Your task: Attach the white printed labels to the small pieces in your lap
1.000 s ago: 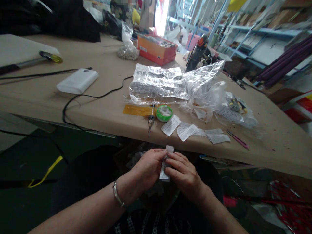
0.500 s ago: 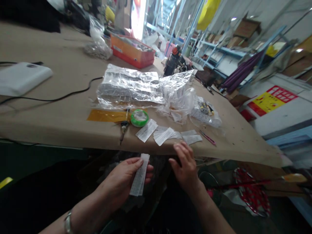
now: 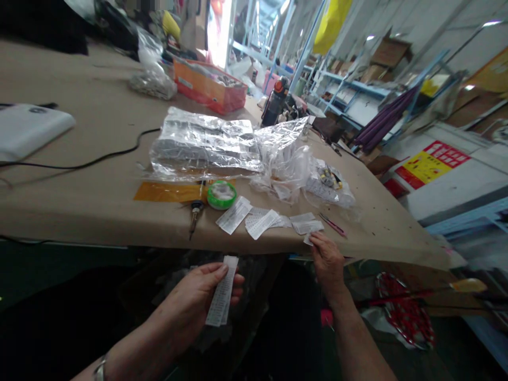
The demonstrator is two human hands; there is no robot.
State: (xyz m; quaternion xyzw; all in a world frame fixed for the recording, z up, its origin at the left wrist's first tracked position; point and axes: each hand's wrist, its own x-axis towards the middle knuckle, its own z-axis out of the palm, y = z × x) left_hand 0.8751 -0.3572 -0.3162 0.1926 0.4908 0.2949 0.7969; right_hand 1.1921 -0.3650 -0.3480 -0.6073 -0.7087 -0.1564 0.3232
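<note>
My left hand is below the table edge, closed on a narrow white printed strip held upright between thumb and fingers. My right hand reaches to the table's front edge and pinches a small white piece there. Just beyond it lie several white printed strips in a loose row. A pink pair of tweezers lies to the right of them.
A soldering iron, a green solder reel and an amber tape strip lie near the front edge. Behind are crumpled silver and clear bags, a white box with black cable, an orange box and a dark bottle.
The hands parted. The left one kept the white strip; the right one went up and right to the table edge and pinched a small white piece. The camera swung right.
</note>
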